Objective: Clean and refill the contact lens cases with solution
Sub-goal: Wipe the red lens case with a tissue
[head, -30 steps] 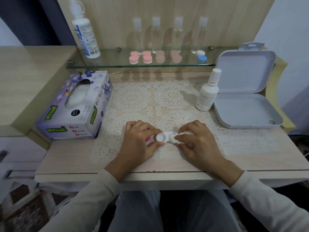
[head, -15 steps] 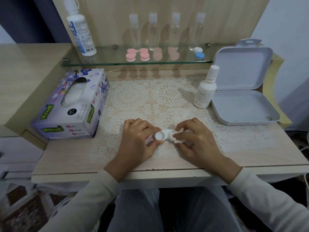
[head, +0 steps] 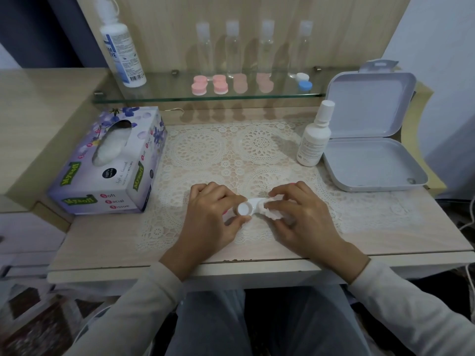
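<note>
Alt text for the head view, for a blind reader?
The left hand grips a white lens case over a lace mat while the right hand presses a tissue wad against its other end. A tissue box sits left; a bottle and open grey box sit right.

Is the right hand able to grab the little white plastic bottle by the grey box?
Probably yes: only lace mat lies between the right hand and the little white bottle, but it's pinching crumpled white tissue.

White lens case [head: 248, 207], uncapped, over lace mat [head: 205, 155]
</note>
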The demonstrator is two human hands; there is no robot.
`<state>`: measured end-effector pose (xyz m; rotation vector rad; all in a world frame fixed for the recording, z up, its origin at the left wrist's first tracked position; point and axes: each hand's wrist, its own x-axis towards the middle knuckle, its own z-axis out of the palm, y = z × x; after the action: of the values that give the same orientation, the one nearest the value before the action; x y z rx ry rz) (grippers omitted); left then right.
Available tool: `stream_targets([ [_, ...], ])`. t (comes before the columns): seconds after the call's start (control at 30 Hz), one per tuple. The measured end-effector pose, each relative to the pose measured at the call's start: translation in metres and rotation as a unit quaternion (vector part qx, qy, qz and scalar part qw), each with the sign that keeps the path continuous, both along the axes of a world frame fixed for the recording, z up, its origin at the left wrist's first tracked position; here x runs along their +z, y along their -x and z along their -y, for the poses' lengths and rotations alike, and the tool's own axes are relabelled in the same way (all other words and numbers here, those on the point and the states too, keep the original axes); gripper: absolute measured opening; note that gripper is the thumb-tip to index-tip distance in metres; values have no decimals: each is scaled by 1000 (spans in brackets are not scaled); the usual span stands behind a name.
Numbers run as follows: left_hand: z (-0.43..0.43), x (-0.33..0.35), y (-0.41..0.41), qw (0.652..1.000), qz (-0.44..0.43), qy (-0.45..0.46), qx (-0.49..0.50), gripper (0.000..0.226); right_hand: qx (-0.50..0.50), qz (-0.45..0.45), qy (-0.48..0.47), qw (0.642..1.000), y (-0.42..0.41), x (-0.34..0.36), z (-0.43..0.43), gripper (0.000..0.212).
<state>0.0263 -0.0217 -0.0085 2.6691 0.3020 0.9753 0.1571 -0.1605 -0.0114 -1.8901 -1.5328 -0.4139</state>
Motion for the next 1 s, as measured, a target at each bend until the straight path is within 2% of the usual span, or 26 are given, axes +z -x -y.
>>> stream_targets([
  [0.3,0,0,1,1000,0,-7,0,29,51,-2,10,999,-5,-2,-2,6],
  [0.53,0,0,0,1000,-8,-1,-3,30,26,14,-3,1000,-2,-1,-4,3],
  [0.77,1,0,2,1000,-5,20,10,29,21,-65,-81,994,-5,-1,1,8],
  [1.0,4,4,1,999,-28,22,5,30,46,10,10,999,2,5,-8,12],
])
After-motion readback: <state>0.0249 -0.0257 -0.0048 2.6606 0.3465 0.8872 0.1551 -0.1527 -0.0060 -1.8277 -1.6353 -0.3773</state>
